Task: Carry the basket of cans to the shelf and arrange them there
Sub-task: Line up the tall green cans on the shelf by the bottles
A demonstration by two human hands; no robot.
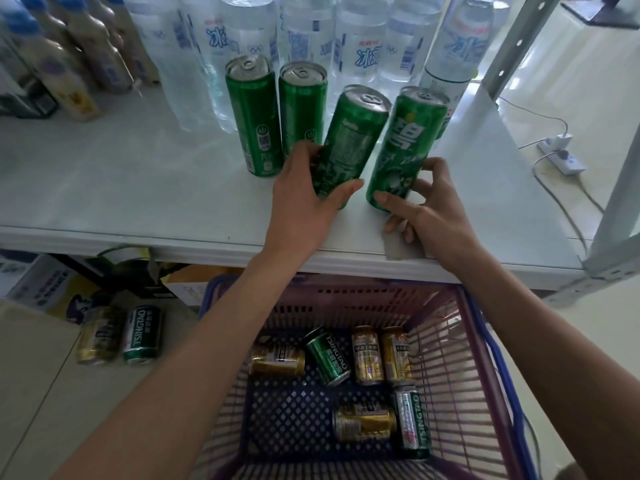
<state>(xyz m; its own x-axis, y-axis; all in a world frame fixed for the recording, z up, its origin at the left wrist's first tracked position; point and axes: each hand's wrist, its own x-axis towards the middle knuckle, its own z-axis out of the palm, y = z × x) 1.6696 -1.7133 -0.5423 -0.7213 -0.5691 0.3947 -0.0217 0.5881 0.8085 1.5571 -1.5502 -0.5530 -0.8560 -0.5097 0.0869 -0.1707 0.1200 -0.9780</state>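
Head view: white shelf [104, 188] holds cans [252, 116] and water bottles [360, 46] above floor [34, 393].

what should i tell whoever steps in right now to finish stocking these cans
Hands: left hand grips a tall green can; right hand grips a second tall green can. Both cans are tilted, with their bases low at the shelf.
Done: two upright green cans stand in front of the water bottles.
Left: stand the held pair beside them, then shelve the six short cans lying in the basket. Two more short cans lie outside it, to its left.
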